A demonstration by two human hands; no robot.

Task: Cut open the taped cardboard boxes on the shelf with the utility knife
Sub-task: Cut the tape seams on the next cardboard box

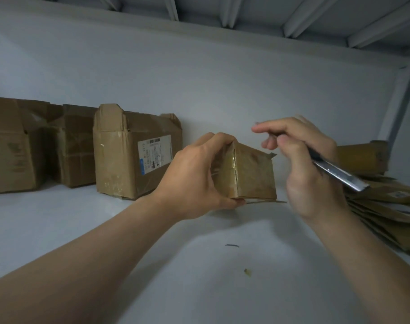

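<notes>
Left grip (194,174) holds the left end of the small taped box (253,176), which sits on the white shelf (152,253). Right grip (311,169) curls round the utility knife (339,174) beside the box, blade hidden. Labelled box (129,160) behind left, flattened cardboard (386,213) right.

A stack of flattened cardboard (386,216) is seen piled at the right edge, a small dark scrap (232,245) and a yellowish crumb (247,272) are found lying apart in the foreground, and a pale wall (199,78) is topped by ribbed grey panels (246,10).
</notes>
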